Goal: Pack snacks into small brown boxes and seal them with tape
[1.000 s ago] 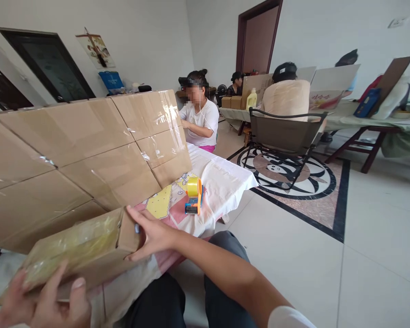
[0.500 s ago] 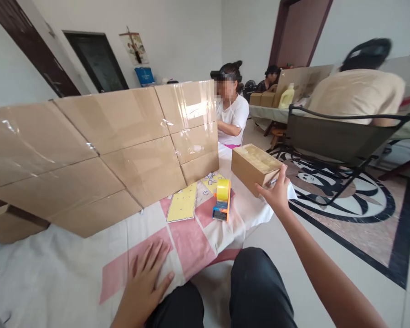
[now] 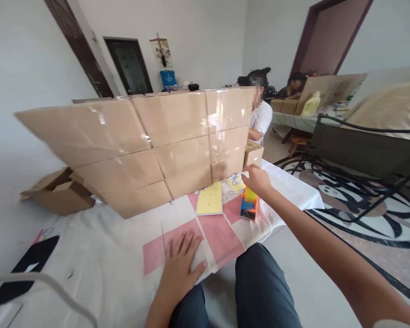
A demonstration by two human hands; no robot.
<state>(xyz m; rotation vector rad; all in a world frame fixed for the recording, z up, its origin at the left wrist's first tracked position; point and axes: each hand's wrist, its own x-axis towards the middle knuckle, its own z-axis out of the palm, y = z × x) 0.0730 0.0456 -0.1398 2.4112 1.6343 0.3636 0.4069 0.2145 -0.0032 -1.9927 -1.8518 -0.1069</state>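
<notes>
The left hand (image 3: pixel 181 262) lies palm down with its fingers spread, pressing on nothing but the white cloth with pink squares (image 3: pixel 225 237) that covers the worktop, at the near edge. The right hand (image 3: pixel 258 178) reaches farther out to the right, its fingers bent; whether it grips anything cannot be told.

Just beyond the right hand, a small brown cardboard box (image 3: pixel 254 157) stands on the worktop beside the right end of a wall of stacked brown cardboard boxes (image 3: pixel 181 146) with shiny clear tape. Directly on the near side of the right hand is a blue-and-orange tape dispenser with a yellow roll (image 3: pixel 249 207), partly hidden by the hand. Left of the dispenser, a yellow dotted rectangle (image 3: pixel 209 199) shows on the cloth.

Far left, an open brown cardboard carton (image 3: pixel 61 193) sits at the end of the wall; nearer on that side are a flat black object (image 3: pixel 23 269) and a pale cable (image 3: pixel 61 291). Beyond the wall's right end sits a co-worker in a white top (image 3: pixel 264 116).
</notes>
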